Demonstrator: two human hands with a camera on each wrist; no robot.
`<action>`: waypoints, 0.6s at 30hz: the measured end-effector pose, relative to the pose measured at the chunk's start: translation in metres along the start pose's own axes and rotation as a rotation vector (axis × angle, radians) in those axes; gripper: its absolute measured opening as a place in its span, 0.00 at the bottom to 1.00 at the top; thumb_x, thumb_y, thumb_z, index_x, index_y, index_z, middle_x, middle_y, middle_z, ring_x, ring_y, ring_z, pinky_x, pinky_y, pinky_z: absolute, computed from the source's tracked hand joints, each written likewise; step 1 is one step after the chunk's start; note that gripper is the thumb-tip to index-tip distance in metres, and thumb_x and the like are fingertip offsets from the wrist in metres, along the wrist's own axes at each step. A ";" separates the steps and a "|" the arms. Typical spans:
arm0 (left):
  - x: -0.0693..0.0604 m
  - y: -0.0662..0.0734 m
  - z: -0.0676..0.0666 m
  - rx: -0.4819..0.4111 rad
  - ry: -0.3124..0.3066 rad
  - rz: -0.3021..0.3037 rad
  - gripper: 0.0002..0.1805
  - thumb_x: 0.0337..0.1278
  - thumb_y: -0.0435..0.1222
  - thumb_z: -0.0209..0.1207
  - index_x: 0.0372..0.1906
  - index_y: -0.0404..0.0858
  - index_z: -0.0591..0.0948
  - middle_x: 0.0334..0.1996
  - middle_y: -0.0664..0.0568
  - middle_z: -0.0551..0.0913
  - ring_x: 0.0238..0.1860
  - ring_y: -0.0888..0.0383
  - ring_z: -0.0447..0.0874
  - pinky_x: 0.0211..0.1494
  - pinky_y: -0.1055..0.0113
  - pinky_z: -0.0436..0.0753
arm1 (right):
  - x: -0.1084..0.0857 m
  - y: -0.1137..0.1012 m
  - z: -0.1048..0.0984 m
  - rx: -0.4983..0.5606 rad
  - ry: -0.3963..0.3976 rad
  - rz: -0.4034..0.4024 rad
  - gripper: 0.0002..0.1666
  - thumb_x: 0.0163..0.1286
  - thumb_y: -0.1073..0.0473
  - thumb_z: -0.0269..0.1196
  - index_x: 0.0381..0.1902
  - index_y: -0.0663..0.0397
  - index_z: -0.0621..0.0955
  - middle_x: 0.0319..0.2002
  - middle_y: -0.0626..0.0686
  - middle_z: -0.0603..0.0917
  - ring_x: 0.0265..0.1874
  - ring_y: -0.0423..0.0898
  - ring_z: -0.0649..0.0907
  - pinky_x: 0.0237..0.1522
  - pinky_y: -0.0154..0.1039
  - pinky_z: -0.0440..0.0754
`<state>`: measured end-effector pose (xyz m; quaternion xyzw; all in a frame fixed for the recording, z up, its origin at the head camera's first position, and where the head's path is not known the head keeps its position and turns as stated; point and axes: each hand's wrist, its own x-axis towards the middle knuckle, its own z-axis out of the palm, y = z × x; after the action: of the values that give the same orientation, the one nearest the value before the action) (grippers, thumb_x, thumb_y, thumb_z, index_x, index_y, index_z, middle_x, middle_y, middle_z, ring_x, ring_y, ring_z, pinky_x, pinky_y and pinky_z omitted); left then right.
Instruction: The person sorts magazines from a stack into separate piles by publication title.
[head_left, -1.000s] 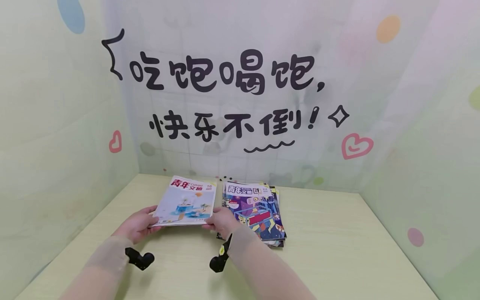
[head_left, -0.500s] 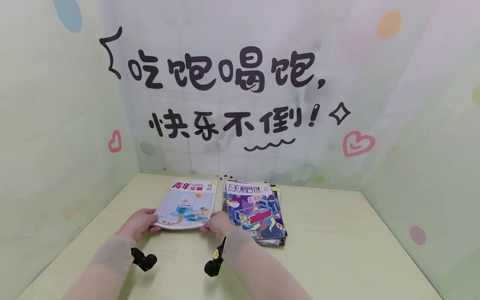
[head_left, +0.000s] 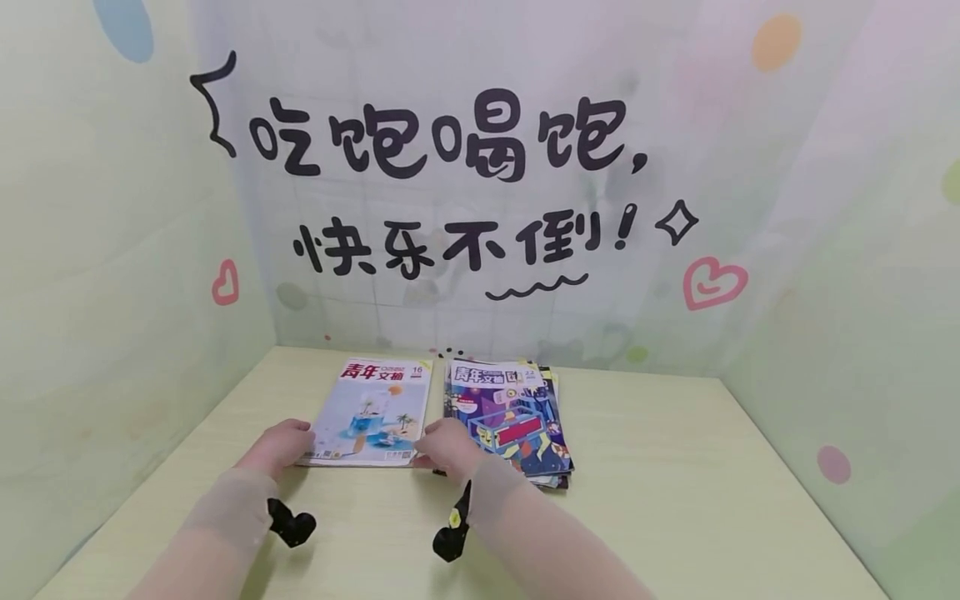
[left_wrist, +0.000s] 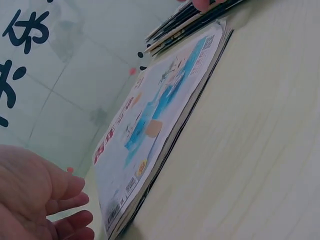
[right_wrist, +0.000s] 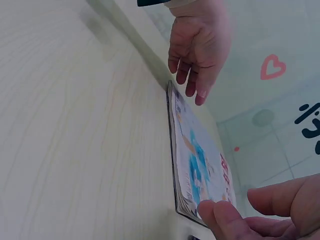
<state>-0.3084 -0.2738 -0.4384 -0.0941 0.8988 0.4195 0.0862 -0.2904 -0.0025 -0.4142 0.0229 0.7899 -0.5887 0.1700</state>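
A magazine with a pale cover, red title and blue beach picture lies flat on the table. Its edge in the left wrist view shows pages and a dark layer beneath. Beside its left edge is my left hand, fingers loosely bent and apart from the cover in the left wrist view. My right hand hovers at the lower right corner, thumb and fingers spread; in the right wrist view, its fingertips overlap the corner, and I cannot tell whether they touch. Neither hand holds anything.
To the right lies a stack of magazines, a purple cover on top, its edges uneven. The pale wooden table is enclosed by printed fabric walls at the back and both sides.
Earlier both hands gripped the magazine's lower corners, raised at first. It has come down flat on the table, and both hands have let go and moved slightly apart.
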 end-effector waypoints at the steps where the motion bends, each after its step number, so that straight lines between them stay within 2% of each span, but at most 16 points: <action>1: -0.002 0.004 0.002 0.017 0.010 0.008 0.30 0.68 0.38 0.44 0.67 0.21 0.60 0.64 0.25 0.60 0.62 0.32 0.61 0.64 0.41 0.65 | -0.001 0.001 -0.004 -0.001 -0.008 -0.006 0.24 0.68 0.64 0.61 0.60 0.67 0.73 0.47 0.57 0.80 0.33 0.47 0.84 0.46 0.43 0.83; 3: -0.006 0.014 0.007 0.048 0.036 0.037 0.30 0.70 0.41 0.43 0.67 0.23 0.62 0.65 0.25 0.60 0.64 0.31 0.58 0.66 0.38 0.60 | -0.003 0.003 -0.014 -0.001 -0.015 -0.035 0.25 0.68 0.63 0.60 0.61 0.67 0.72 0.47 0.58 0.81 0.33 0.46 0.84 0.45 0.42 0.84; 7: -0.014 0.038 0.028 -0.007 0.060 0.112 0.28 0.71 0.42 0.46 0.66 0.26 0.66 0.64 0.28 0.65 0.63 0.34 0.63 0.64 0.40 0.65 | -0.005 0.010 -0.038 -0.017 0.006 -0.088 0.25 0.68 0.62 0.60 0.61 0.66 0.73 0.44 0.56 0.82 0.35 0.46 0.83 0.42 0.41 0.84; 12: -0.025 0.070 0.060 -0.058 0.055 0.195 0.25 0.69 0.41 0.49 0.63 0.29 0.71 0.60 0.34 0.73 0.58 0.41 0.72 0.60 0.45 0.72 | -0.009 0.019 -0.072 -0.040 0.061 -0.137 0.25 0.68 0.61 0.60 0.61 0.65 0.74 0.48 0.57 0.81 0.42 0.50 0.81 0.49 0.48 0.80; 16: -0.028 0.087 0.089 -0.087 0.045 0.216 0.21 0.67 0.40 0.52 0.60 0.33 0.75 0.57 0.39 0.77 0.57 0.43 0.74 0.61 0.47 0.72 | -0.010 0.027 -0.096 -0.068 0.128 -0.145 0.25 0.69 0.59 0.59 0.62 0.63 0.74 0.51 0.57 0.80 0.45 0.52 0.79 0.49 0.52 0.78; 18: -0.028 0.093 0.103 -0.112 0.039 0.219 0.20 0.66 0.39 0.53 0.58 0.33 0.77 0.53 0.41 0.79 0.54 0.45 0.76 0.58 0.49 0.75 | -0.010 0.033 -0.107 -0.065 0.164 -0.142 0.25 0.69 0.58 0.59 0.61 0.62 0.75 0.51 0.58 0.80 0.40 0.55 0.80 0.49 0.52 0.78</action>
<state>-0.2962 -0.1331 -0.4284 -0.0084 0.8804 0.4738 0.0169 -0.2987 0.1096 -0.4145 0.0096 0.8194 -0.5696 0.0635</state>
